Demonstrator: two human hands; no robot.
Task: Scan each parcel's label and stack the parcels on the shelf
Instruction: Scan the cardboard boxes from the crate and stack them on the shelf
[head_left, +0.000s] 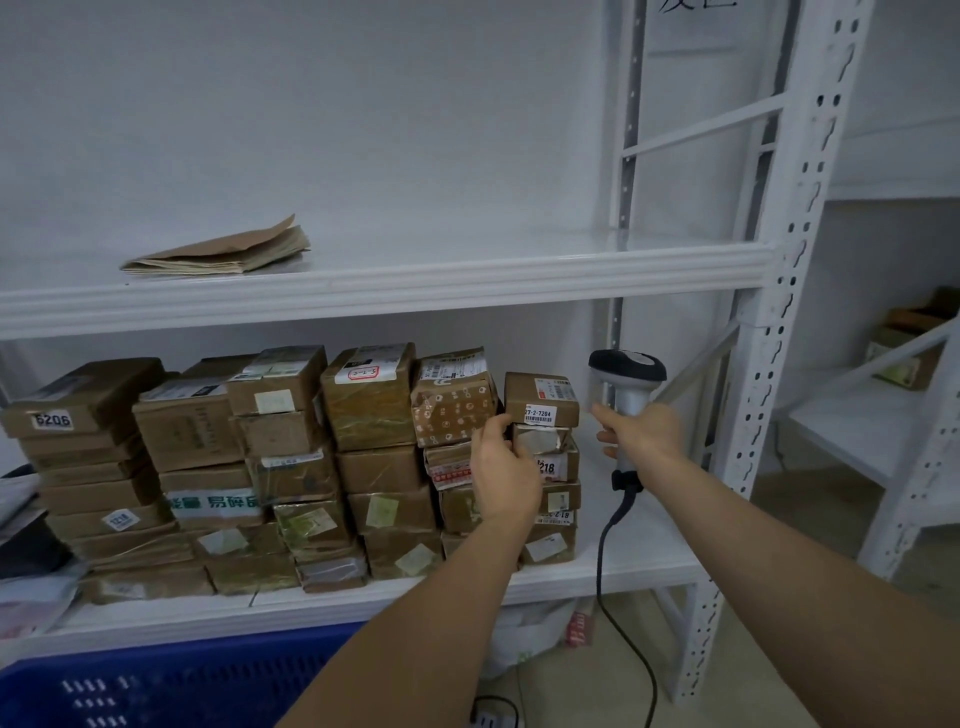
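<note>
1. Parcels (291, 467) fill most of the lower shelf (634, 566) in several stacks, so, as a judgement, the stacking looks well along; how many are left cannot be told, since only a corner of the blue crate (156, 680) below shows.
2. The left hand (501, 467) curls its fingers at the left edge of the rightmost stack, just under the top parcel (540, 400) marked 27-2-7204; whether it grips or only steadies is unclear.
3. The right hand (641, 434) grips the scanner (626, 382) by its handle, head up, just right of that parcel.
4. Open shelf remains between that stack and the upright (763, 364).
5. The upper shelf (415, 291) holds only folded paper (223, 252), with free room above the stacks.
</note>
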